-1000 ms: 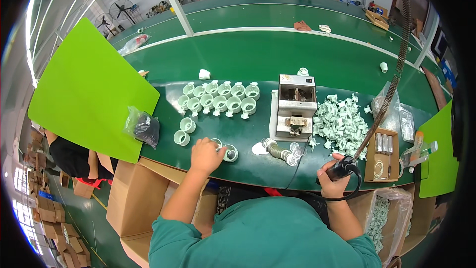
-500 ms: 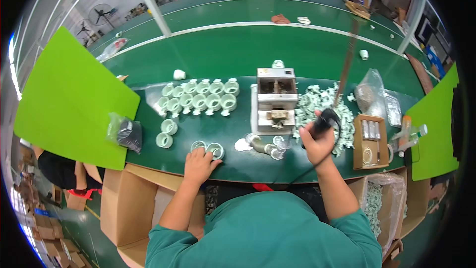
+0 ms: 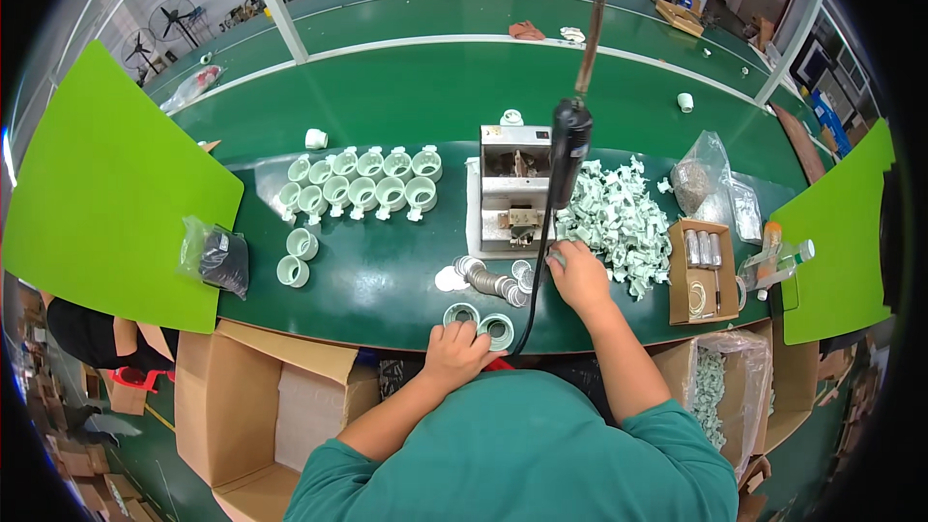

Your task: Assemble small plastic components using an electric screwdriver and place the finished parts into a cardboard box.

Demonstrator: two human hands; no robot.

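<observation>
My left hand lies at the front table edge, its fingers closed over the near side of two pale green ring-shaped plastic fittings standing side by side. My right hand is at the left edge of a heap of small pale green plastic pieces. Its fingertips are pinched around what looks like one small piece, mostly hidden. Above it a black electric screwdriver hangs free from a spring, its cord trailing down. Left of the right hand lies a toppled stack of metal discs.
A metal screw feeder stands mid-table. Rows of similar fittings sit to its left, with two more nearer. On the right are a small cardboard box and plastic bags. Green panels flank the table.
My right hand has let go of the screwdriver, which now hangs upright, and has come down to the pieces. My left hand has brought the two fittings rightward and nearer to me.
</observation>
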